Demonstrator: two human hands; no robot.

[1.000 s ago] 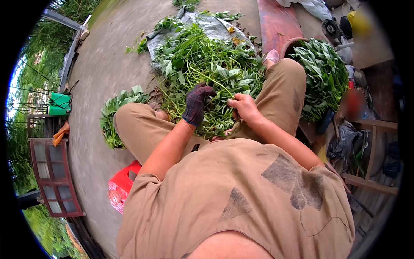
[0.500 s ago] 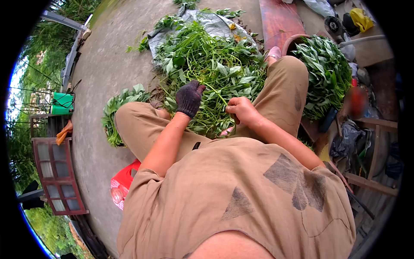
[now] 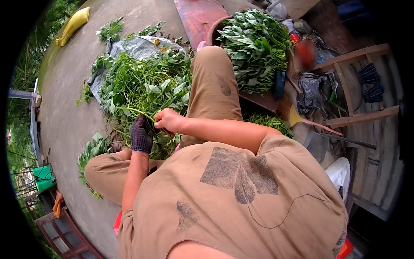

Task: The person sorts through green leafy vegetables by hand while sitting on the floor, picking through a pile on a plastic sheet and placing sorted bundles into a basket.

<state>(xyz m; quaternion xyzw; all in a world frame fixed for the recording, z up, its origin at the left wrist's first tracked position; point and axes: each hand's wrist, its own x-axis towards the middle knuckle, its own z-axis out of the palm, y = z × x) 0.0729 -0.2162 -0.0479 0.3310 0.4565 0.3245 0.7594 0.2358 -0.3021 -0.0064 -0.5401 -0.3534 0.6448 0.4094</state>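
Note:
My left hand point(image 3: 141, 135), in a dark knit glove, is closed at a long green stem point(image 3: 148, 116). Bare, my right hand point(image 3: 169, 121) pinches the same stem just to the right, and the two hands are close together. A loose heap of leafy green stems point(image 3: 142, 82) lies beyond them, partly on a grey plastic sheet point(image 3: 137, 46). To the right of my raised knee, a round tub point(image 3: 212, 33) holds a dense bundle of leafy greens point(image 3: 254, 47) with the leaves facing up. Another bunch of greens point(image 3: 94, 151) lies beside my left knee.
A reddish board point(image 3: 200, 19) lies behind the tub. At the right are a black plastic bag point(image 3: 311, 93), a wooden frame point(image 3: 345, 86) and a yellow-ended tool point(image 3: 294, 116). A yellow sack point(image 3: 73, 26) rests at the far left, and a green container point(image 3: 44, 178) stands at the left edge.
The view has swung to the right, so the heap and tub appear further left. My hands have drawn nearer each other along the stem.

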